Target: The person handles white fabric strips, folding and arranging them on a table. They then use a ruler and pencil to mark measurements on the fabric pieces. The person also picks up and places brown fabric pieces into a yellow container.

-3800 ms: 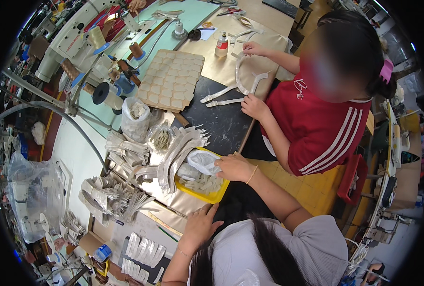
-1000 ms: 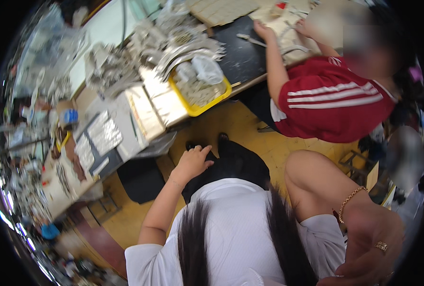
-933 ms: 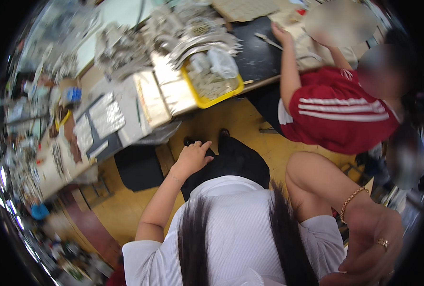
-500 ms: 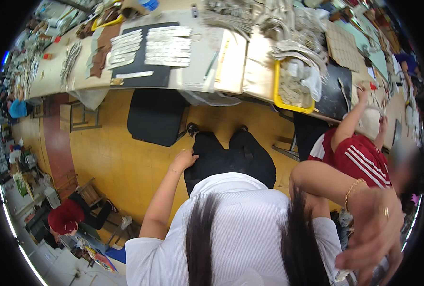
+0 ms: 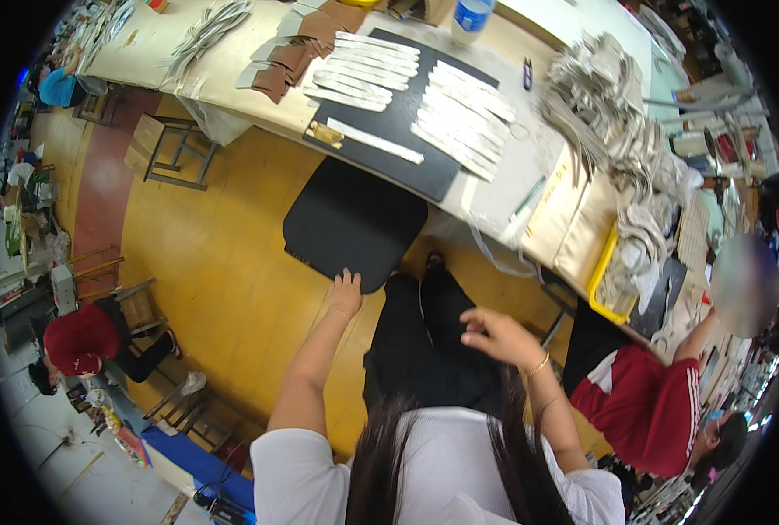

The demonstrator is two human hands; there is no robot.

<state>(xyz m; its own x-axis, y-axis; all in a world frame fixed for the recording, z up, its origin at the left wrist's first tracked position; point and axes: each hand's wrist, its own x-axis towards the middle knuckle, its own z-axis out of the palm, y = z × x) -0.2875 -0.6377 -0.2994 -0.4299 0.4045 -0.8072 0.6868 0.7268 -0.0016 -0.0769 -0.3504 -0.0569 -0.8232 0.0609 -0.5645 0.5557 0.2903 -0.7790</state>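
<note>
Honestly, right now my left hand (image 5: 345, 294) is flat on the near edge of the black stool seat (image 5: 354, 224), fingers spread and relaxed, resting on it, not gripping it. The seat sits on the yellow floor just in front of the workbench (image 5: 503, 188), partly tucked under its edge, and my black-trousered legs (image 5: 424, 341) are right beside it. My right hand (image 5: 494, 331) is up in the air over my lap, fingers loosely curled, holding nothing, with a gold bangle at the wrist.

My take, if I'm shifting that seat: a flat palm on the rim only gives me a push, so I'd hook my fingers under the edge for a proper hold before moving it. I'd also keep it square to the bench so it doesn't catch whatever is hanging off the table edge there. It looks like loose plastic sheet, can't tell exactly.

On the bench, the black cutting mat (image 5: 407, 122) holds rows of pale strips, with brown cut pieces (image 5: 297, 52) further along. The yellow tray (image 5: 606, 280) sits at the corner to my right, next to a co-worker in a red top (image 5: 647, 407). I'd keep my free hand off that corner.
</note>
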